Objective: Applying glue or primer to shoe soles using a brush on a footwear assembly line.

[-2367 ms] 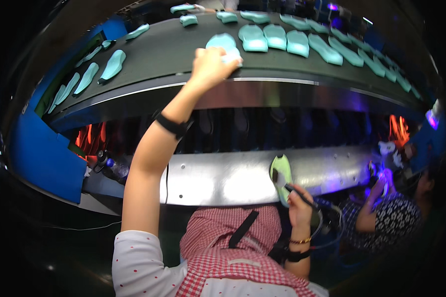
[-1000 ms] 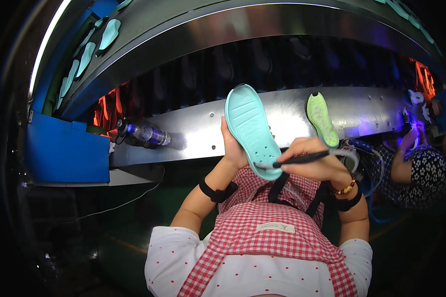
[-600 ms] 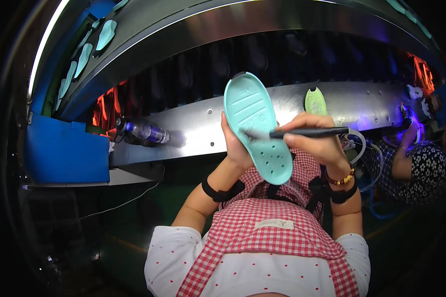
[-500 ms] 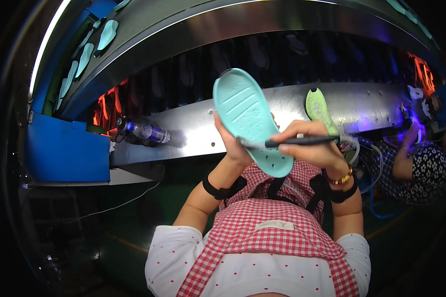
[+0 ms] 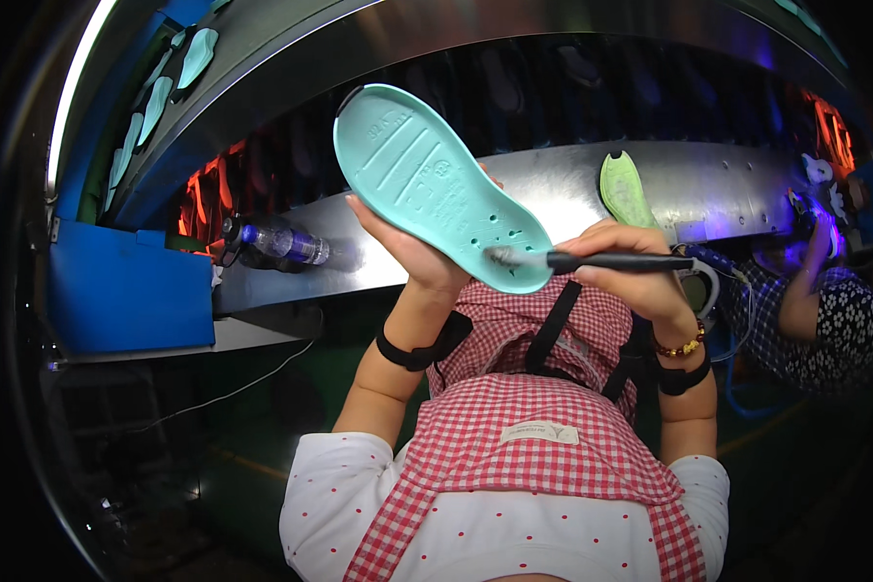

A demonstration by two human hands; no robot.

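A turquoise shoe sole (image 5: 407, 160) is tilted in the air above the front of the metal bench, its grooved, pitted face toward me. My left hand (image 5: 412, 247) is closed around its lower left edge, with the fingers partly hidden behind it. Pinched in my right hand (image 5: 645, 293) is a black-handled brush (image 5: 664, 262). Its pale bristles, slightly blurred, lie against the sole's narrower end among small holes. A light green sole (image 5: 625, 189) rests on the bench beyond my right hand.
A clear bottle (image 5: 286, 244) lies on the metal bench (image 5: 543, 175) at left, near a blue box (image 5: 131, 291). More turquoise soles (image 5: 153, 110) ride a belt at upper left. Behind the bench is a dark space with an orange glow. Another person (image 5: 834, 330) works at right.
The sole has moved up and left and tilted further, with my left hand following. The brush has shifted from the sole's left edge onto the holed end.
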